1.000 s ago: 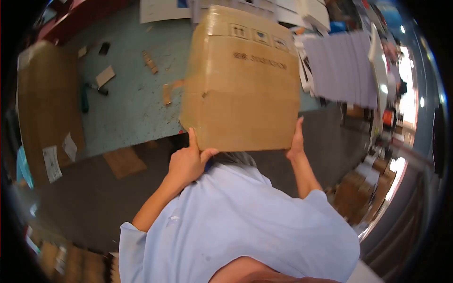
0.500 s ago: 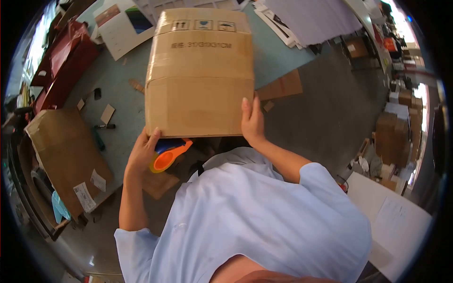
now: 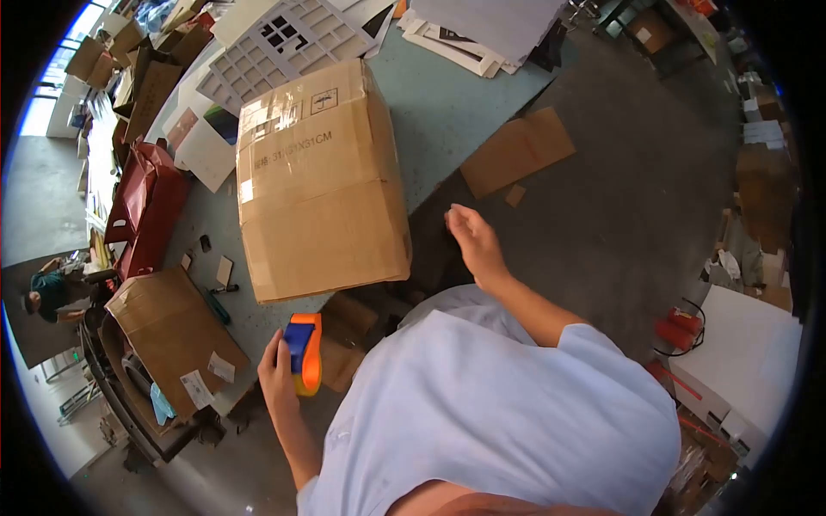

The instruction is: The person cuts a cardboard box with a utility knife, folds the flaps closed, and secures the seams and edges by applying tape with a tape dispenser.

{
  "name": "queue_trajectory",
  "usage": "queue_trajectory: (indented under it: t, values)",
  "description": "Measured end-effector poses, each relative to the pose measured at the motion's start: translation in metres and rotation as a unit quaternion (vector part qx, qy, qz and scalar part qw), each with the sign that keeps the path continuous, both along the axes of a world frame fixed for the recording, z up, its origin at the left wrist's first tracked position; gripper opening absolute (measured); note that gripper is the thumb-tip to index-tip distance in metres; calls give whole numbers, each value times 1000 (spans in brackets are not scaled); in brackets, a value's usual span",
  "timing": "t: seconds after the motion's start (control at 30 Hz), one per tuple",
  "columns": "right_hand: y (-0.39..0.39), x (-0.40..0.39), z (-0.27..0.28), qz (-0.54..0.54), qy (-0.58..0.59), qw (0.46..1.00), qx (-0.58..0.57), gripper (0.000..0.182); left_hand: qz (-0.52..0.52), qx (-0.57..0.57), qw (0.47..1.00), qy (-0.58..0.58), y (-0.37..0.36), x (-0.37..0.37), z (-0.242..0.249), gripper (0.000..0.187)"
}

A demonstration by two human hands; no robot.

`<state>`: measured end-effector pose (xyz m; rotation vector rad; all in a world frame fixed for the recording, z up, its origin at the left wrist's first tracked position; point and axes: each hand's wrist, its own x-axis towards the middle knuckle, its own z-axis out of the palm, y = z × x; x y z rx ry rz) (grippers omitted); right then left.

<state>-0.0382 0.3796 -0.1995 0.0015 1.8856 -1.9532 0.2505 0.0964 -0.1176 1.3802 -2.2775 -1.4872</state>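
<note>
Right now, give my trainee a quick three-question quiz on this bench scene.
1. True or false: the right hand is gripping the box.
2. What does the left hand hold? A) a knife B) the tape dispenser C) a marker
3. Fill in: the box rests on the ____.

Key: 1 false, the hand is open and clear of the box; 2 B; 3 table.

- A pale blue short-sleeved shirt (image 3: 508,413) covers the person's torso and shoulders.
- The sleeves end above the elbows; forearms bare.
- Both hands are bare, without gloves, rings or a watch.
</note>
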Motion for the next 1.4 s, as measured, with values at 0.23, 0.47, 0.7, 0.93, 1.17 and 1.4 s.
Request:
queue_trajectory:
  t: [0.23,0.47,0.7,0.93,1.17,1.4]
  values:
    - [60,-52,-40,174,-185,967,1,39,81,51,969,229,106,-63,82,51]
    - [169,-120,-85,11,-197,969,152,32,139,70,962,223,137,-109,86,51]
    - [125,-125,6,80,-174,981,17,35,89,81,953,277,155,-111,74,54]
    - [52,0,70,341,-483,778,-213,62,-91,-22,965,243,179,-68,70,54]
    - [30,11,83,354,-450,808,-137,28,-120,-17,968,219,176,-45,68,39]
    - [-7,-32,82,367,-505,757,-193,30,-112,-116,959,232,165,-80,64,38]
